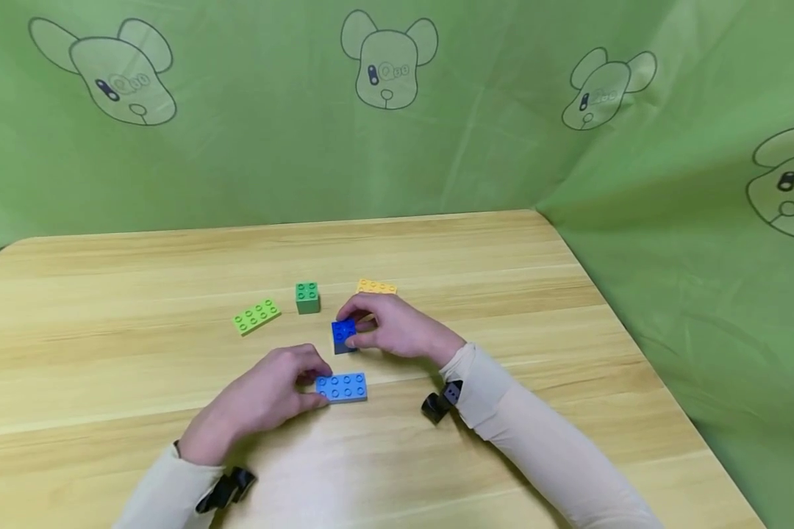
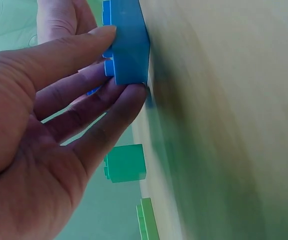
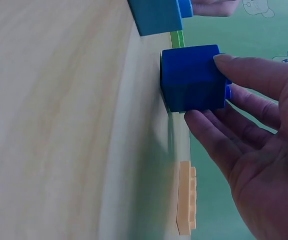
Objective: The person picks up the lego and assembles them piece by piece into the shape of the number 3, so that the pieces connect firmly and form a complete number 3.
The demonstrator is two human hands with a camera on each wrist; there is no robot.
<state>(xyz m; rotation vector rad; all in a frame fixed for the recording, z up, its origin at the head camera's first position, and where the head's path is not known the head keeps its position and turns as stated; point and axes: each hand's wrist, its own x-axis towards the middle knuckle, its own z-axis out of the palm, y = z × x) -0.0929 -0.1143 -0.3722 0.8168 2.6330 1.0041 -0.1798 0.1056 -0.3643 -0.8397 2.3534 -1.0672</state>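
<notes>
My left hand (image 1: 271, 389) pinches one end of a light blue 2x4 toy brick (image 1: 347, 388), which sits studs up on the table. In the left wrist view the thumb lies against one side of that brick (image 2: 131, 45), with fingertips at its end and far side. Farther off, my right hand (image 1: 400, 327) grips a dark blue 2x2 brick (image 1: 342, 338) between thumb and fingers. The right wrist view shows this dark blue brick (image 3: 191, 80) at or very near the tabletop, its studs facing the palm. The two blue bricks stand apart.
Beyond the hands are a green 2x2 brick (image 1: 307, 298), a flat lime green brick (image 1: 256, 317) to its left and a flat yellow-orange brick (image 1: 377, 286), partly behind the right hand. The wooden table (image 1: 536, 433) meets green curtains (image 1: 271, 162) at the back and right.
</notes>
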